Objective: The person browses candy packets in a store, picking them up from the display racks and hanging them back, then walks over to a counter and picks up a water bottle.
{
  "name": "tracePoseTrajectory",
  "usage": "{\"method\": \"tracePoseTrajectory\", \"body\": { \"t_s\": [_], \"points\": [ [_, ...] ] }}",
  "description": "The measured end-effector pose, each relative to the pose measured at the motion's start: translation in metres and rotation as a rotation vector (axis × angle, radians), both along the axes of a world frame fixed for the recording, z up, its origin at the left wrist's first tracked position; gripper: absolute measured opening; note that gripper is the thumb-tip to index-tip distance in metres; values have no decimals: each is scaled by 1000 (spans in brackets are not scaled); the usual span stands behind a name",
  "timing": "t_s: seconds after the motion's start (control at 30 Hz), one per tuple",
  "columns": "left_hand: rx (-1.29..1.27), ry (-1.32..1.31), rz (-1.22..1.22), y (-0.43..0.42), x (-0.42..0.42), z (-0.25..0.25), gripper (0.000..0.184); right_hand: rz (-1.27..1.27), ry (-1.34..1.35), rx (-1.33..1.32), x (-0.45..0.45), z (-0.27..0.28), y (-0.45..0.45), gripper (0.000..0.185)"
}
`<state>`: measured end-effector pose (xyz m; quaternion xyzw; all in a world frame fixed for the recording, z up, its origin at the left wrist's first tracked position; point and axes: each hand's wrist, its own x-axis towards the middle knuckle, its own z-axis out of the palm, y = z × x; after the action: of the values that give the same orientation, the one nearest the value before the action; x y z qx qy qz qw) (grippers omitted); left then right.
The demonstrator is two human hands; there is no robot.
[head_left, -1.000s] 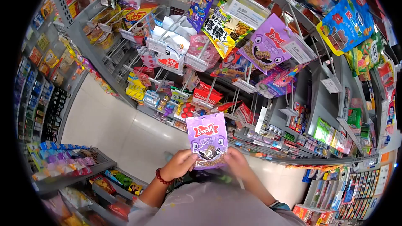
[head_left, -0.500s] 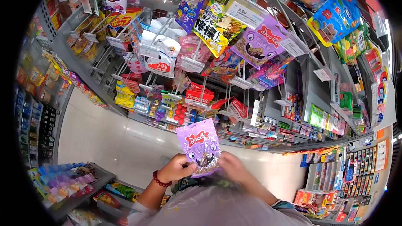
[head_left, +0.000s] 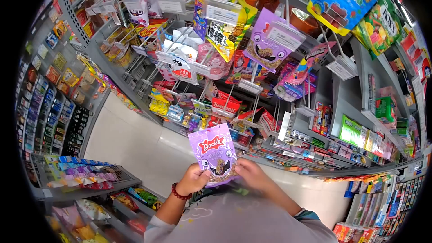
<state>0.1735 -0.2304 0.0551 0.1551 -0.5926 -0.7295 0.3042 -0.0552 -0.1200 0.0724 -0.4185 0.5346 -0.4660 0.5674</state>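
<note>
A purple Docile candy bag (head_left: 212, 146) is held upright in front of my body, its printed cartoon face towards me. My left hand (head_left: 194, 181), with a dark red bead bracelet at the wrist, pinches the bag's lower left edge, thumb on the front. At the lower right edge, the fingers of my right hand (head_left: 250, 174) close on the bag. The fingers behind the bag are hidden. A similar purple bag (head_left: 264, 45) hangs from a rack hook ahead.
Hooks with price tags carry a yellow lemon-print bag (head_left: 225, 38), red Bonumil bags (head_left: 224, 103) and a blue pouch (head_left: 344, 2). A low shelf of packaged snacks (head_left: 85, 175) stands at the lower left. Pale floor tiles (head_left: 132, 137) run between the shelves.
The camera view has shifted, so the hanging goods and shelves appear displaced. The purple bag stays between both hands. My right hand, blurred before, now shows clearly at the bag's edge.
</note>
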Motion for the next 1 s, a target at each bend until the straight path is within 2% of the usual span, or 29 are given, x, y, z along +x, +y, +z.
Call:
{"method": "tracePoseTrajectory", "body": {
  "t_s": [0.27,0.33,0.37,0.4,0.47,0.53,0.57,0.6,0.67,0.7,0.73,0.8,0.9,1.0],
  "points": [
    [-34,-85,70,27,-40,19,19,-49,-94,-42,-33,-20,25,17],
    [-129,-143,47,27,-47,19,17,-174,-18,-39,-42,-18,29,15],
    [-123,-171,28,28,-50,23,16,-277,-144,-103,-46,-30,32,12],
    [-124,-185,26,28,-54,23,16,-471,-101,-130,-49,-25,33,9],
    [-322,-272,-19,28,-61,18,23,-773,-216,-35,-60,-21,38,9],
    [-427,-354,-29,32,-71,18,16,-880,-193,-151,-67,-1,39,7],
    [-466,-377,-69,35,-79,23,13,-896,25,-243,-70,10,39,3],
    [-506,-400,-108,39,-86,25,10,-897,3,-243,-71,10,37,3],
    [-472,-471,-164,50,-99,23,8,-941,133,-504,-69,8,34,9],
    [-491,-407,-155,57,-108,22,8,-867,175,-590,-68,8,34,12],
    [-511,-342,-148,60,-112,23,10,-772,97,-657,-66,12,35,19],
    [-528,-397,-229,59,-110,16,9,-313,407,-690,-81,28,44,37],
    [-400,-398,-167,59,-118,21,10,-172,214,-627,-75,33,59,57],
    [-297,-369,-64,65,-127,23,9,-59,96,-610,-87,28,71,58]
  ]
}}
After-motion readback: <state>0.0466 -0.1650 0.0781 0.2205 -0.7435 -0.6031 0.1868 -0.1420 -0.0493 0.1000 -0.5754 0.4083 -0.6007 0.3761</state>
